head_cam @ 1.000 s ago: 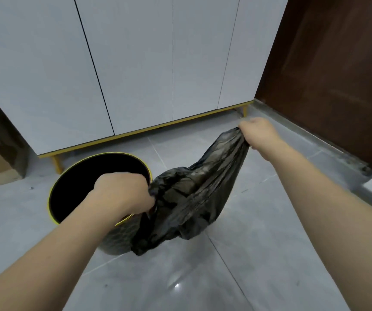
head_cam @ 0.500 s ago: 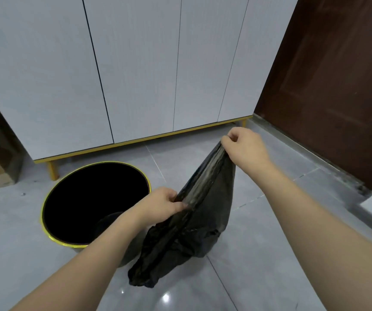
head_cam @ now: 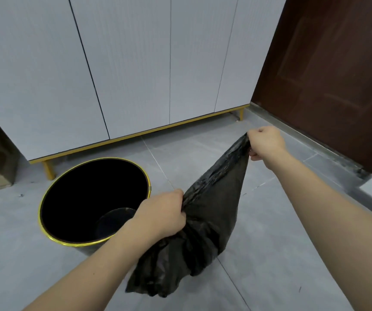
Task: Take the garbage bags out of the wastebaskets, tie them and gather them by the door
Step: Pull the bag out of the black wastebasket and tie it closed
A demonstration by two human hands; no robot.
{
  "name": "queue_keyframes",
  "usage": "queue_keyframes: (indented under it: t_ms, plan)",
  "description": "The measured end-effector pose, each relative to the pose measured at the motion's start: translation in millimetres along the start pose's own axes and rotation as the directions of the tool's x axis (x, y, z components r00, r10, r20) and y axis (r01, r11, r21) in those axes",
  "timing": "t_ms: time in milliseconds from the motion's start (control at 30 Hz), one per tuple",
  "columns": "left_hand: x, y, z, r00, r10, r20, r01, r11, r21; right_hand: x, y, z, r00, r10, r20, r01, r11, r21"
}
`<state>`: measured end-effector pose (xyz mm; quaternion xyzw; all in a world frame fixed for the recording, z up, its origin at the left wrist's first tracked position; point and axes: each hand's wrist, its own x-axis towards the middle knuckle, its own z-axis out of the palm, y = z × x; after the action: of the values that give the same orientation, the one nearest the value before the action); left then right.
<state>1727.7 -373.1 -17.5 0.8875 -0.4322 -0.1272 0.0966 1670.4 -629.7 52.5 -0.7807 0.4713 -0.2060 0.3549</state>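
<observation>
Left hand [head_cam: 161, 215] covers part of the wastebasket [head_cam: 68, 240] rim; the bag's [head_cam: 205, 225] contents are unseen; the door [head_cam: 328, 70] is cropped.

Even soft light, wide-angle edge bending, door [head_cam: 328, 70] perhaps slightly blurred.

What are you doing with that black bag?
A person is holding a black garbage bag with both hands. The left hand grips one side of the top edge and the right hand grips the other, stretching it between them. The bag is out of the wastebasket, which stands beside it on the grey floor with no liner in it. The bag is not tied yet. A brown door is close by on the right.
</observation>
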Motion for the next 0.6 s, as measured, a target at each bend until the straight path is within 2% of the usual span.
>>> queue_keyframes:
  t_ms: [33, 100, 133, 200, 267, 300, 367, 400, 467, 500, 600]
  plan:
    - [-0.1, 1.5, -4.3, 0.999, 0.002, -0.051, -0.002, 1.0, -0.006, 4.1, 6.6, -1.8, 0.999, -0.033, 0.031, 0.035, 0.997, -0.065]
    - [0.4, 2.8, -9.7, 0.992, 0.012, -0.129, -0.019, 0.999, -0.048, 8.9, 14.6, -4.5, 0.973, -0.163, 0.163, 0.195, 0.959, -0.207]
    - [0.9, 2.5, -10.3, 0.99, 0.008, -0.139, -0.02, 0.996, -0.088, 7.5, 14.6, -5.1, 0.929, -0.259, 0.263, 0.324, 0.914, -0.243]
    - [2.8, -1.7, -8.8, 0.991, -0.028, -0.128, 0.004, 0.983, -0.182, -3.5, 11.4, -0.1, 0.779, -0.403, 0.481, 0.573, 0.768, -0.284]
    - [3.3, -6.1, -7.6, 0.991, -0.07, -0.112, 0.037, 0.963, -0.268, -17.8, 16.7, 15.2, 0.632, -0.386, 0.672, 0.729, 0.59, -0.347]
    - [3.0, -6.7, -8.0, 0.99, -0.087, -0.109, 0.051, 0.953, -0.3, -25.9, 21.6, 25.0, 0.587, -0.327, 0.741, 0.773, 0.499, -0.392]
    - [2.4, -4.3, -11.9, 0.989, -0.102, -0.103, 0.061, 0.938, -0.34, -35.4, 33.2, 41.2, 0.547, -0.239, 0.802, 0.822, 0.331, -0.463]
    - [1.6, -2.4, -15.2, 0.992, -0.095, -0.082, 0.061, 0.939, -0.339, -35.5, 37.1, 46.0, 0.548, -0.243, 0.801, 0.832, 0.264, -0.489]
    - [-2.8, 3.6, -25.1, 0.997, -0.07, 0.036, 0.077, 0.962, -0.262, -32.8, 33.0, 44.6, 0.595, -0.327, 0.734, 0.801, 0.171, -0.573]
    - [-6.1, 7.4, -30.9, 0.991, -0.063, 0.122, 0.083, 0.981, -0.173, -29.7, 29.0, 39.0, 0.641, -0.348, 0.684, 0.762, 0.182, -0.622]
    - [-19.9, 23.1, -43.5, 0.946, -0.085, 0.313, 0.052, 0.992, 0.113, -17.0, 26.4, 23.3, 0.8, -0.332, 0.499, 0.595, 0.336, -0.73]
